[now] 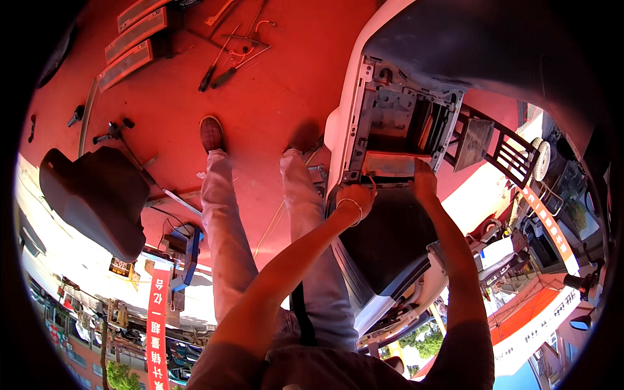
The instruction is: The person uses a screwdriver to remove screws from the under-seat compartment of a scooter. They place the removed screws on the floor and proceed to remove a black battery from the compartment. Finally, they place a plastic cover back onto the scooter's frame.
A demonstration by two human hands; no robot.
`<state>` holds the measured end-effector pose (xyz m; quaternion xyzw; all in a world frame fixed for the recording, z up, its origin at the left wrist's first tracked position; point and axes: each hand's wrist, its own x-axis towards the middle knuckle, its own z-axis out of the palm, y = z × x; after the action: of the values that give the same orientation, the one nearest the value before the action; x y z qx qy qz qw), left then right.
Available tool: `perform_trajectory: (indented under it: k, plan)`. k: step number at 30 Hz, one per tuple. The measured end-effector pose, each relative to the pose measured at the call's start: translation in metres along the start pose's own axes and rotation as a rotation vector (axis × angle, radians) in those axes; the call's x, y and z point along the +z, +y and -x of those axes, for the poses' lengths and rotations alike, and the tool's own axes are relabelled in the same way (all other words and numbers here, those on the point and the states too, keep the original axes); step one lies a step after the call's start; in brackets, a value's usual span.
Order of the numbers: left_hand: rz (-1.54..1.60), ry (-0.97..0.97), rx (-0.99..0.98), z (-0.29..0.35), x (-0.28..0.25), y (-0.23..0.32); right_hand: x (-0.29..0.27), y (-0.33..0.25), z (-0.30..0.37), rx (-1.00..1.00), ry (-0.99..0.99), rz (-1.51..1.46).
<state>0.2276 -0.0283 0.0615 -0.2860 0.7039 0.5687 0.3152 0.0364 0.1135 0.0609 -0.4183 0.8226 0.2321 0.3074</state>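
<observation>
An open, box-like compartment [402,120] with a pale, perforated metal frame lies in front of me, in a light-coloured vehicle body. My left hand [356,200], with a thin bracelet at the wrist, is closed at the compartment's near left edge; what its fingers hold is hidden. At the near right edge is my right hand [424,182], its fingers pressed together and pointing away; I cannot make out anything in them. Between the hands runs a flat, light strip [393,164]. A large black panel [383,237] lies between my forearms.
Long-handled tools [224,65] lie on the red floor [273,84]. Slatted panels [136,39] sit at the far left. Left of my legs are a black moulded seat-shaped piece [97,198] and a blue object [188,257]. A dark slatted frame [510,153] stands right of the compartment.
</observation>
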Motion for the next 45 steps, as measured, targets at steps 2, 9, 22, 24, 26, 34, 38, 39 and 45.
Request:
perform_trajectory:
  k: [2, 9, 22, 24, 26, 34, 38, 39, 45]
  plan:
    - [0.103, -0.016, -0.014, -0.005, 0.017, -0.004, 0.007, 0.004, -0.003, -0.052, -0.035, 0.036]
    - [1.010, -0.214, -0.295, -0.012, 0.038, -0.004, 0.042, 0.013, -0.029, -0.283, 0.070, 0.049]
    - [0.798, -0.025, -0.112, -0.042, -0.031, 0.024, 0.016, 0.048, -0.111, -0.322, -0.164, -0.130]
    - [0.668, 0.021, -0.052, -0.042, -0.039, 0.022, 0.014, 0.050, -0.113, -0.321, -0.167, -0.113]
    - [0.604, 0.019, -0.058, -0.047, -0.057, 0.020, 0.013, 0.051, -0.116, -0.338, -0.180, -0.128]
    - [-0.364, 0.293, 0.270, -0.086, -0.084, 0.034, 0.003, 0.052, -0.126, -0.338, -0.297, -0.163]
    - [-0.356, 0.244, 0.380, -0.097, -0.102, 0.048, -0.002, 0.050, -0.131, -0.303, -0.381, -0.162]
    - [-0.309, 0.221, 0.406, -0.099, -0.104, 0.050, 0.002, 0.053, -0.129, -0.322, -0.342, -0.186]
    - [0.701, 0.131, 0.335, -0.095, -0.095, 0.012, 0.016, 0.059, -0.114, -0.322, -0.153, -0.261]
